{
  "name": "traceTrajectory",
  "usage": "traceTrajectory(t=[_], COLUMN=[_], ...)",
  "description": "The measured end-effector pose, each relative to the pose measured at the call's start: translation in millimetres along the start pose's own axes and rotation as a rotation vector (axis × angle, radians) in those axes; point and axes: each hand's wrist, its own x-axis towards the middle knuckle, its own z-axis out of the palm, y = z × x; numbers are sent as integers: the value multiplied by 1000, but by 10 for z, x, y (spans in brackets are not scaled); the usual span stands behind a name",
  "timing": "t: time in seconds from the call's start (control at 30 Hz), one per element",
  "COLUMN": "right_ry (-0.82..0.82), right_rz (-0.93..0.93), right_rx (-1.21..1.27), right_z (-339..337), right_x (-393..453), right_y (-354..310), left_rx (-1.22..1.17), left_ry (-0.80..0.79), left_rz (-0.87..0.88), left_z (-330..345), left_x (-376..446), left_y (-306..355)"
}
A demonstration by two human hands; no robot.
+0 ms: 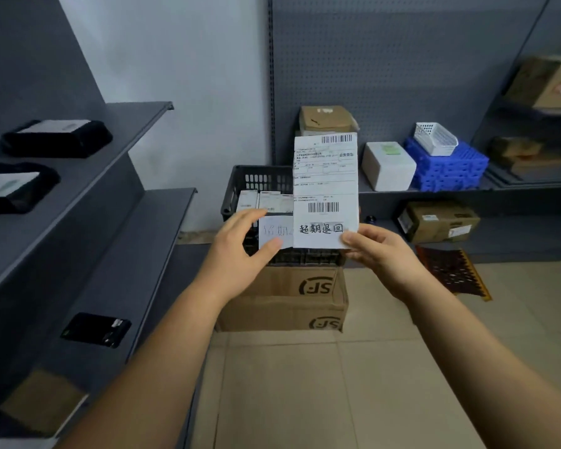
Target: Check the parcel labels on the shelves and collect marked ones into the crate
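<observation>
Item: marked parcel label (325,189), held upright just before the black crate (259,179); right hand (379,251) pinches its lower corner, left hand (240,251) pinches a second slip (274,233) beside it. Risk: thin single-corner grip; the sheet may flop or slip, landing outside the crate.

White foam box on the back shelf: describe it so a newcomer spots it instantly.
On the back pegboard wall's shelf, find the blue crate stack. The white foam box sits just left of it, the only plain white block among brown cartons.
</observation>
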Motion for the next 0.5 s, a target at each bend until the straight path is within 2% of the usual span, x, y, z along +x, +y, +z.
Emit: traceTrajectory(t=[0.23, 0.5], right_ry=[-11, -93], right_rz=[8, 106], right_rx=[-57, -73], right_z=[-276, -466], right_x=[1425, 2905], right_y=[237, 528], left_rx=[22, 23], left_ry=[-9, 2], left_rz=[-72, -165], left_z=[384, 709], left_x=[1253, 2455], left_y=[-692, -1220])
